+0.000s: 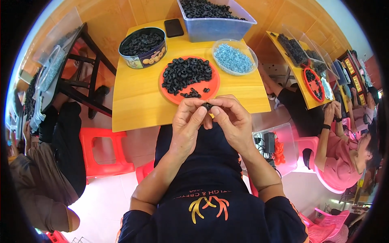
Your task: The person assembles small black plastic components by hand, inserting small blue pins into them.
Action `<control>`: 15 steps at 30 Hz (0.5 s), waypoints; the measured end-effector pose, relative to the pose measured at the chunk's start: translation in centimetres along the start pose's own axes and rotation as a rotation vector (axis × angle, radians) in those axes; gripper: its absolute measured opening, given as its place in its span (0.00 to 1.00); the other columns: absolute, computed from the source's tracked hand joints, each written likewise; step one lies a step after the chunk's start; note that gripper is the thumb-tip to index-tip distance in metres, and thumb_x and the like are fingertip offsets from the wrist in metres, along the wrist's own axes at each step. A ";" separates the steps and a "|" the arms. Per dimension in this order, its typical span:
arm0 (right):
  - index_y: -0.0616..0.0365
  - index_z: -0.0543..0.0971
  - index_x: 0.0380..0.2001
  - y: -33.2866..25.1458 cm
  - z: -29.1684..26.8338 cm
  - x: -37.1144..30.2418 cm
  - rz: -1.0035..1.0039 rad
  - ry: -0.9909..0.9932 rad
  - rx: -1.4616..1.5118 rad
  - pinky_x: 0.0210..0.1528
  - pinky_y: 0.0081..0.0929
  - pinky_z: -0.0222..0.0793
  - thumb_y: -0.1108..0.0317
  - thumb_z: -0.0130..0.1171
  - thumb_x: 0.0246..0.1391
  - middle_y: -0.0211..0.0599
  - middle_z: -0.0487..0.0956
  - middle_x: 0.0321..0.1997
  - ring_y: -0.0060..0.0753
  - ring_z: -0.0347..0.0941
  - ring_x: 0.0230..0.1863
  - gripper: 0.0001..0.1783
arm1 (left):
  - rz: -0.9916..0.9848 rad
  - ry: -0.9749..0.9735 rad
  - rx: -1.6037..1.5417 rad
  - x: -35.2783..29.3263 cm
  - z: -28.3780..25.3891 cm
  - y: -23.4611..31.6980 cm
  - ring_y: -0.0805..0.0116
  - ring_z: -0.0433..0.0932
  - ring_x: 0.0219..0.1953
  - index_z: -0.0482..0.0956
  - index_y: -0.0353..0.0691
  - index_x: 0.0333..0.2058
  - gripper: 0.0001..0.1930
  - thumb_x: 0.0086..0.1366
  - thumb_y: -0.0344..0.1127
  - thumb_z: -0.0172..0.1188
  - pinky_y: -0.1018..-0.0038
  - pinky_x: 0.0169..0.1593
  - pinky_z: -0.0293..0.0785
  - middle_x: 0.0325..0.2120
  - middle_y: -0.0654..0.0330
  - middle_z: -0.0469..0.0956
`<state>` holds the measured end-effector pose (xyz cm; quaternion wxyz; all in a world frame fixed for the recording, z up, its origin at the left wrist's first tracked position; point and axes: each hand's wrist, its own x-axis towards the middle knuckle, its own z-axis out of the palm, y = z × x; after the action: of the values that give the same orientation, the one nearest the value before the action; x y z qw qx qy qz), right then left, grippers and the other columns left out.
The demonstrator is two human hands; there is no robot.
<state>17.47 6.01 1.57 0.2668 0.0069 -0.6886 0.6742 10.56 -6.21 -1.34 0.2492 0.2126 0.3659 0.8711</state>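
Observation:
Between my two hands, close to the table's front edge, is a small black part [207, 106] that looks like a ring, mostly hidden by my fingers. My left hand [189, 120] pinches it from one side with thumb and fingertips. From the other side my right hand [231, 121] closes thumb and fingers on it too. Just beyond my fingertips lies a round red plate [214, 87], heaped with black ring-shaped parts [188, 73]. A few smaller black pieces [191, 93] lie on its near side.
On the yellow table [133, 101] stand a round tin [139, 60] of black parts, a clear tub [253, 67] of light-blue pieces, a translucent bin [219, 30] and a dark phone [174, 28]. A red stool [107, 172] is at left. People sit at both sides.

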 end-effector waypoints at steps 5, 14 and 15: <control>0.65 0.76 0.45 0.1 0.1 -0.2 -0.061 0.001 -0.052 0.38 0.21 0.73 0.79 0.53 0.60 0.36 0.74 0.42 0.22 0.75 0.35 0.10 | 0.015 -0.007 0.013 -0.1 0.2 0.0 0.76 0.74 0.27 0.71 0.40 0.45 0.08 0.68 0.31 0.55 0.79 0.32 0.70 0.34 0.61 0.78; 0.66 0.75 0.44 0.5 0.1 -0.2 -0.060 0.016 0.118 0.37 0.21 0.72 0.80 0.54 0.60 0.37 0.73 0.41 0.23 0.75 0.34 0.09 | -0.060 -0.006 -0.087 -0.3 0.3 0.4 0.74 0.75 0.28 0.71 0.39 0.45 0.08 0.68 0.30 0.55 0.79 0.33 0.71 0.34 0.59 0.79; 0.65 0.75 0.43 0.7 -0.1 -0.2 -0.078 0.015 0.074 0.37 0.21 0.72 0.80 0.54 0.59 0.37 0.73 0.41 0.23 0.75 0.35 0.09 | -0.081 0.005 -0.125 -0.3 0.4 0.4 0.74 0.75 0.28 0.71 0.39 0.45 0.08 0.68 0.30 0.55 0.79 0.33 0.71 0.34 0.59 0.79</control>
<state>17.43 6.05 0.88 0.2975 0.0384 -0.6602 0.6886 10.89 -6.44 -0.86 0.2963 0.1795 0.3199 0.8818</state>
